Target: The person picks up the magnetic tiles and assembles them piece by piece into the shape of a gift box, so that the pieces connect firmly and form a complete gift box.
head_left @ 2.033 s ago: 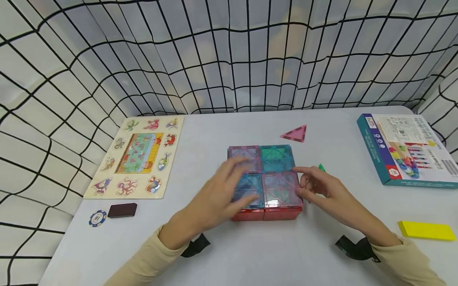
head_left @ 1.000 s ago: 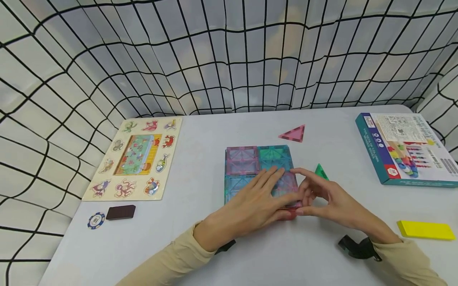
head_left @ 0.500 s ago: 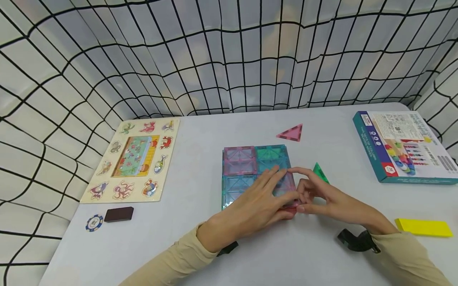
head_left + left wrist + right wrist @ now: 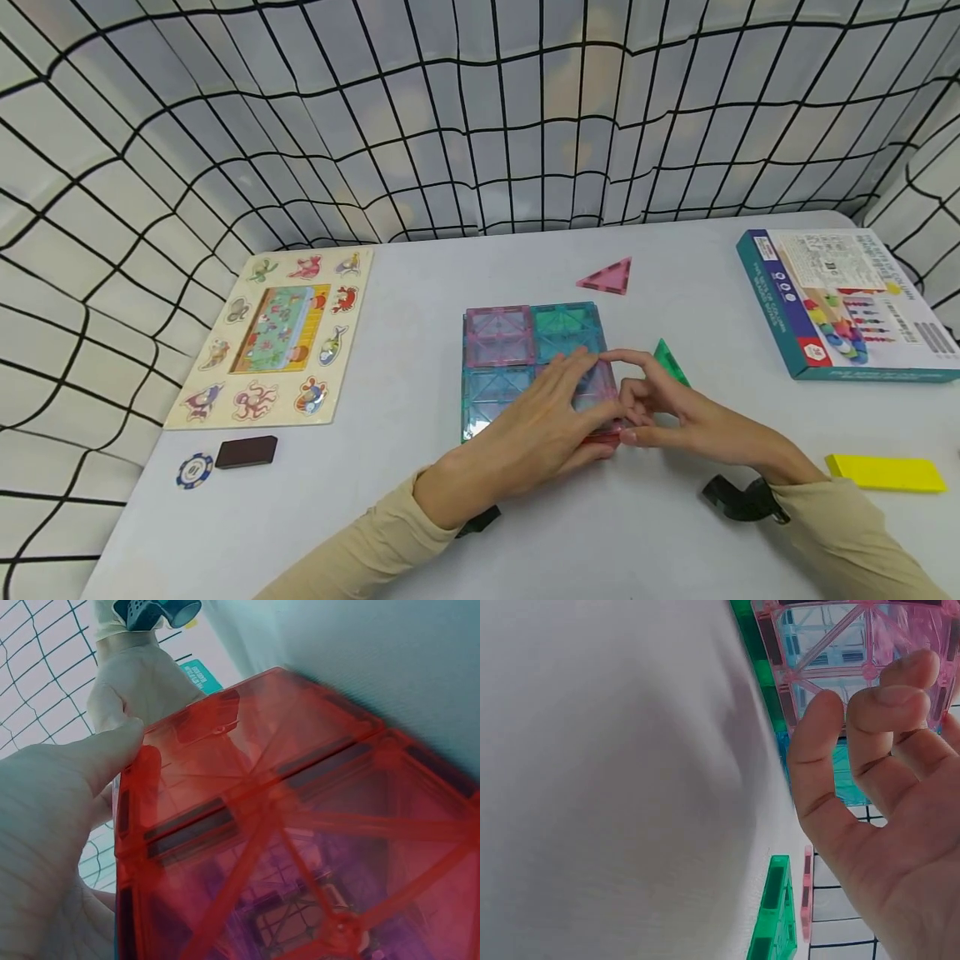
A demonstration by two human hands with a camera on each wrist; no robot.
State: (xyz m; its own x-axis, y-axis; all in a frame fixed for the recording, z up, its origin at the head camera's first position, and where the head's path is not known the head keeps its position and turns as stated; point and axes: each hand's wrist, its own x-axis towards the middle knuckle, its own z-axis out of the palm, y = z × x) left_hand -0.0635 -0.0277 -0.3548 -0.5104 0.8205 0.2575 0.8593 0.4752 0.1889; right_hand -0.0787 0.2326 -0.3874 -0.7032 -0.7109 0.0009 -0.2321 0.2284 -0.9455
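Both hands are at a box (image 4: pixel 498 392) built of see-through magnetic tiles, with pink, teal and blue squares on top. My left hand (image 4: pixel 517 442) lies over its near right top tile, fingers mostly straight. In the left wrist view, its thumb touches the edge of the red front wall (image 4: pixel 255 772). My right hand (image 4: pixel 675 408) holds the box's right side, index finger at the top edge and thumb near the front corner. The right wrist view shows its curled fingertips against a pink side tile (image 4: pixel 832 652). The left palm hides part of the top and front.
A green triangle tile (image 4: pixel 671 363) lies beside my right hand, a pink triangle (image 4: pixel 607 277) behind the box. At left are an animal puzzle board (image 4: pixel 348 287), a poker chip (image 4: pixel 195 471) and a dark brown block (image 4: pixel 246 452). A boxed toy (image 4: pixel 847 300) and yellow block (image 4: pixel 887 473) lie right.
My left hand has moved right from the box's left side onto the near right top tile, then stayed there. My right hand keeps its place at the right side. The view has drifted slightly.
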